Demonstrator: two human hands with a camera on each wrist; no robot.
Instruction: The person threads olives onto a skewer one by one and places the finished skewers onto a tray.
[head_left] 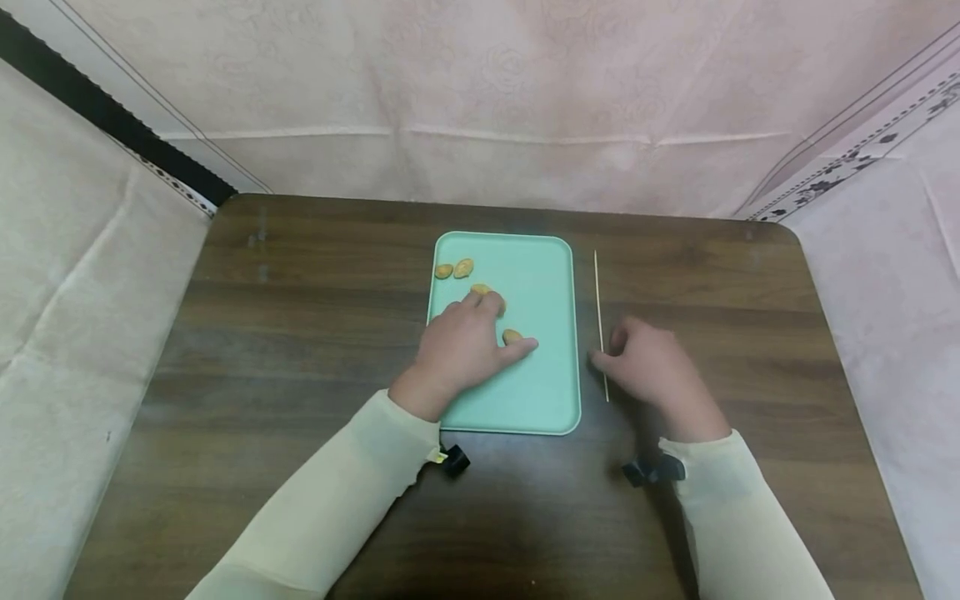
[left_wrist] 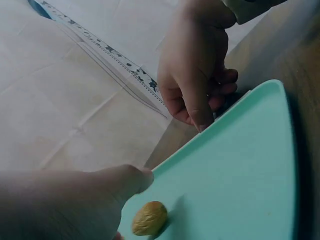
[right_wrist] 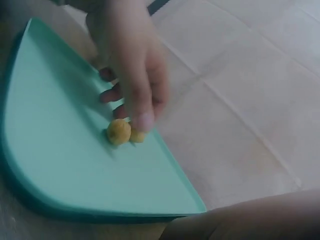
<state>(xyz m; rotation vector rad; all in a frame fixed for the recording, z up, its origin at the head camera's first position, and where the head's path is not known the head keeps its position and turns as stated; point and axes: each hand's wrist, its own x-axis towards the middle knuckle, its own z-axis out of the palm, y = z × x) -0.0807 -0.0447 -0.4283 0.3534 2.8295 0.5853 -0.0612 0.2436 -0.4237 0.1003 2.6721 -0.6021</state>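
While beside nuts, left fingers apart; right fingers at a stick, grip unclear

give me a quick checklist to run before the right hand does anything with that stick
1. Tray lying flat on the table: ok.
2. Stick outside the tray, along its right side: ok.
3. Right hand at the stick: ok.
4. Stick firmly pinched: cannot tell, the contact isn't clear.
5. Visible nut-like pieces on the tray: ok.
6. All pieces in plain view: not ok, the left hand partly covers some.
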